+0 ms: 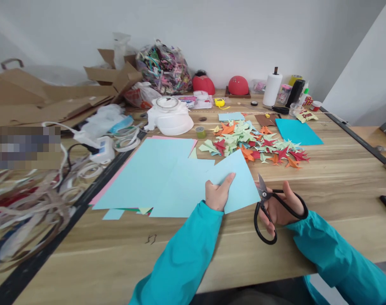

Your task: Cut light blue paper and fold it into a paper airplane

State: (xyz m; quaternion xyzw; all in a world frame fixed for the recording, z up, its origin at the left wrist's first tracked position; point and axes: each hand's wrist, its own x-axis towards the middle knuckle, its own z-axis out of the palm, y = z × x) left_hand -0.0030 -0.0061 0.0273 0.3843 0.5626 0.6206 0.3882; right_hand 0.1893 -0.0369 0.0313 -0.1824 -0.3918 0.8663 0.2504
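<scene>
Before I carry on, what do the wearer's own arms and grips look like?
The left sleeve and right sleeve are matching teal, long, loose and creased, with no markings that I can see. The left grip and right grip are bare human hands, no gloves.

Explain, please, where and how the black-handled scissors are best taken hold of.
Probably by the two black handle loops, coming from the person's near side, where the right hand is. The loops stand wide apart and look roomy enough for fingers, while the blades of the scissors point away, so this approach should keep fingers off the edges.
</scene>
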